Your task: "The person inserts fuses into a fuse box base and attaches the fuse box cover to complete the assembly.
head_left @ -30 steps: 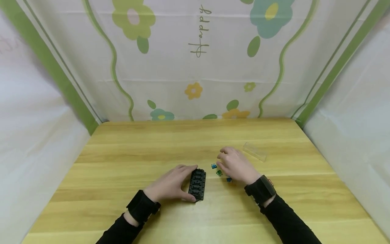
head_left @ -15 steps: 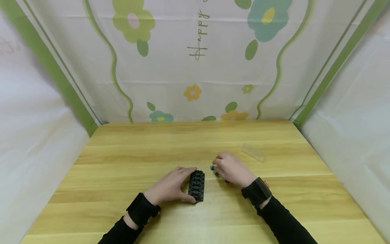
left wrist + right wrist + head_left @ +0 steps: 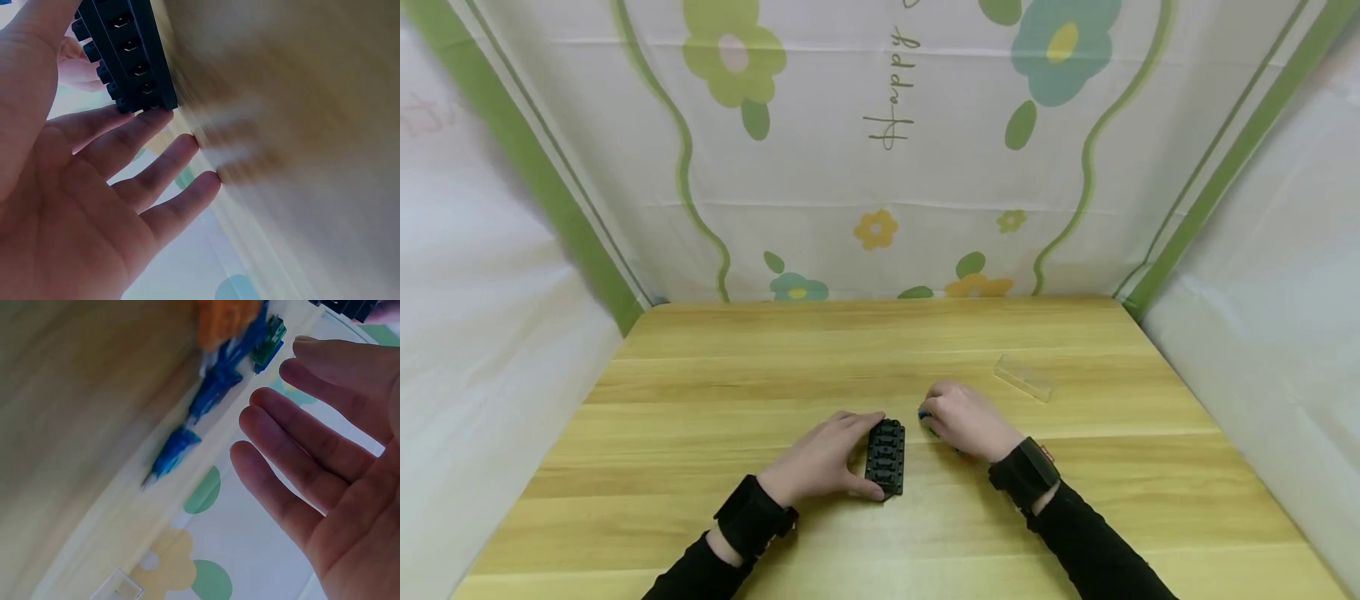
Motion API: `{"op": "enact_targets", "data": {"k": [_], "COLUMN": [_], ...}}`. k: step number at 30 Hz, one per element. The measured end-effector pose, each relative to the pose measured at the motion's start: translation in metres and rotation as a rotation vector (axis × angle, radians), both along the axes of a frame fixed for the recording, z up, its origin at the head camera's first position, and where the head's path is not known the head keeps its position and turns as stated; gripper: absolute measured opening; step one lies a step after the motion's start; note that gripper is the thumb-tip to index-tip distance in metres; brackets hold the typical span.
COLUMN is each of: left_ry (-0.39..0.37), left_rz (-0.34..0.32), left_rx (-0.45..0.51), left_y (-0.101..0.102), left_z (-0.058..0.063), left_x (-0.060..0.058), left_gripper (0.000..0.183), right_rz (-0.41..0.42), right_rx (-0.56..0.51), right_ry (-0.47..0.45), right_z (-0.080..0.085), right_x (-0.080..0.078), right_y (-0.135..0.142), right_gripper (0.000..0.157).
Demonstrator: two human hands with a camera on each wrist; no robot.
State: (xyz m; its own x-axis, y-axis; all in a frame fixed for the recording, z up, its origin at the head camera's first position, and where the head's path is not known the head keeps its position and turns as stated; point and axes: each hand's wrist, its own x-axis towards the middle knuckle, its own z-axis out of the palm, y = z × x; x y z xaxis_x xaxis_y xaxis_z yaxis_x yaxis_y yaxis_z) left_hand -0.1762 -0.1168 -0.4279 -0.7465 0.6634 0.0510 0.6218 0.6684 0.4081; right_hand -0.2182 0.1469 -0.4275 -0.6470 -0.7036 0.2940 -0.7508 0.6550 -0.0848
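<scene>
My left hand grips a black fuse block by its two ends, thumb at the near end and fingers at the far one. In the left wrist view, two fingertips press the end of the fuse block, while the other fingers lie straight beside it. My right hand hovers low over small blade fuses, its fingertips close to a blue fuse. The right wrist view shows its fingers loosely extended beside blue fuses, a green fuse and an orange one.
A clear plastic cover lies on the wooden table beyond my right hand. White printed cloth encloses the back and both sides.
My right hand has come down and slightly toward me, over the fuses, so that it hides most of them in the head view. My left hand keeps hold of the fuse block.
</scene>
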Motion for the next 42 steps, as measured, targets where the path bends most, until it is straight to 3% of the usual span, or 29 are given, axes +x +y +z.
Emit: {"op": "enact_targets", "data": {"k": [17, 29, 42], "left_ry": [0.036, -0.008, 0.018], "left_rz": [0.082, 0.087, 0.107], "left_rx": [-0.028, -0.006, -0.002], "left_y": [0.007, 0.008, 0.009], "left_z": [0.0, 0.001, -0.002], "left_x": [0.007, 0.008, 0.008], "left_gripper": [0.108, 0.109, 0.11], "right_rz": [-0.038, -0.02, -0.022], "right_rx": [0.048, 0.03, 0.06], "right_ry": [-0.022, -0.064, -0.037], "right_z": [-0.002, 0.002, 0.001], "right_x": [-0.007, -0.009, -0.014], "right_y": [-0.004, -0.004, -0.007], "right_gripper": [0.009, 0.016, 0.019]}}
